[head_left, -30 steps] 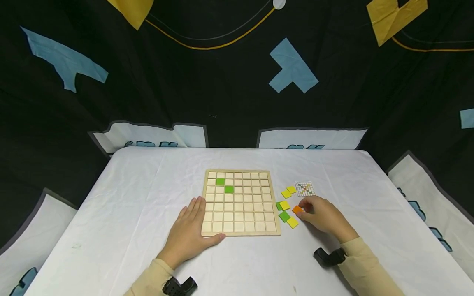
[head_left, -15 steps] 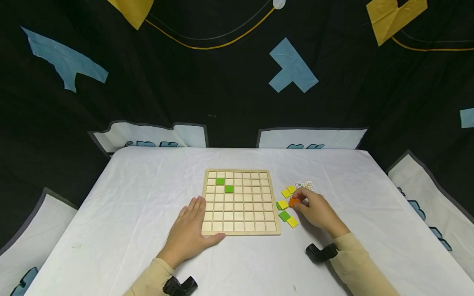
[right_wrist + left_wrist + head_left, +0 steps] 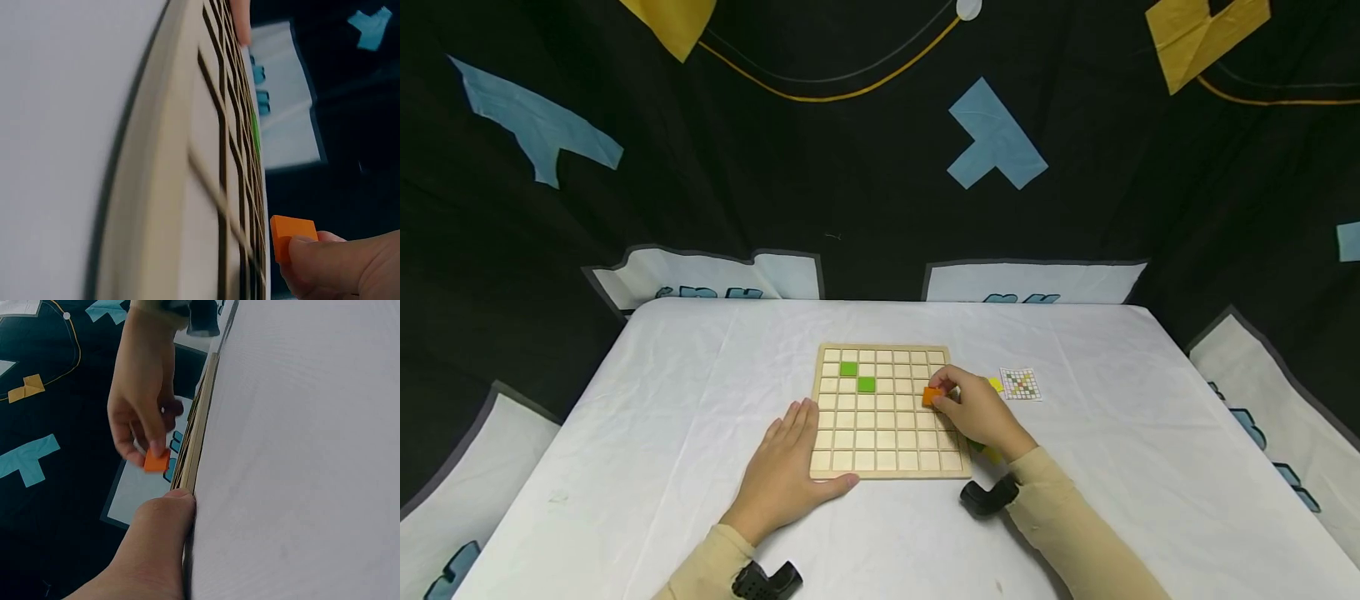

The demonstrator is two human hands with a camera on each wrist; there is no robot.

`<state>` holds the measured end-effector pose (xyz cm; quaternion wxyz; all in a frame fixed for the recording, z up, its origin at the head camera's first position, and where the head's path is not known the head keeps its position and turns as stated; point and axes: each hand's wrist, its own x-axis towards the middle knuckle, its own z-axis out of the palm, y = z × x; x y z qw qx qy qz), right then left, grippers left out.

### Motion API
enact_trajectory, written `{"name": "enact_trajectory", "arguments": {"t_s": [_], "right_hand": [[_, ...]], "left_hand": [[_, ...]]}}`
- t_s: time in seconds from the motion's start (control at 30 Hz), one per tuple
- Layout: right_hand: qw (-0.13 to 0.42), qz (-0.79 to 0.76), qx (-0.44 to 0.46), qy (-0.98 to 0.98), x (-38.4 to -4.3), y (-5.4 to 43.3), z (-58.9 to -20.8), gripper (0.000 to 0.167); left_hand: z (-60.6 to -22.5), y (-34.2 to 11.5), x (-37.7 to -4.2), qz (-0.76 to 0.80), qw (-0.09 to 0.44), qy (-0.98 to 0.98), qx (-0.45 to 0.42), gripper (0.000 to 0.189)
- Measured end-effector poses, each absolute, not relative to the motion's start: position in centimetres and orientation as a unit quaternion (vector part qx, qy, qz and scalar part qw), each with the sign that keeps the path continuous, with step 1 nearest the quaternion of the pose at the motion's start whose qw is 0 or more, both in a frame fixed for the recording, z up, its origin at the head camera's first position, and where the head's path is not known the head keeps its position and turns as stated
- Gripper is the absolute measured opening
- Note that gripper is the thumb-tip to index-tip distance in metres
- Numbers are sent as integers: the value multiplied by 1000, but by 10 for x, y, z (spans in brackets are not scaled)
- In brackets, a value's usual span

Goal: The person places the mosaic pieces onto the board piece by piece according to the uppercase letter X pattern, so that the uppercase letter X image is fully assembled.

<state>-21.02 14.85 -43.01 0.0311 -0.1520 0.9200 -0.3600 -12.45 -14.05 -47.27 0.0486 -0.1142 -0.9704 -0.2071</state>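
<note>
My right hand (image 3: 981, 408) pinches an orange square tile (image 3: 932, 396) between thumb and fingers, over the right side of a wooden grid board (image 3: 895, 475). The right wrist view shows this orange tile (image 3: 284, 229) held above the board surface, apart from it. My left hand (image 3: 778, 471) rests at the board's near left corner, fingers extended along the left edge and thumb on the front edge. Two green tiles (image 3: 867, 384) sit in cells at the board's upper left, diagonal to each other. In the left wrist view my left thumb (image 3: 153, 531) touches the rim.
Right of the board lie loose tiles, partly hidden by my right hand and arm; a yellow tile (image 3: 996, 384) shows there. Beside it is a small printed grid card (image 3: 1020, 384). A white cloth covers the table (image 3: 647, 400); a dark curtain (image 3: 872, 183) hangs behind.
My right hand has lifted the orange tile from beside the loose tiles and carried it left over the board. My left hand stays in place.
</note>
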Motion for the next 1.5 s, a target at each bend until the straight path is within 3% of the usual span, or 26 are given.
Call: {"name": "enact_trajectory", "arguments": {"t_s": [0.63,1.07,1.5], "right_hand": [[26,-365,-187,912,-217,94,-442,12],[18,-338,-201,919,-214,91,-439,8],[28,-320,-233,918,-211,105,-436,15]], "left_hand": [[-473,-139,-124,-200,47,-972,-113,122],[-472,-139,-124,-202,47,-972,-110,121],[-470,-138,-123,-207,46,-971,-107,121]]}}
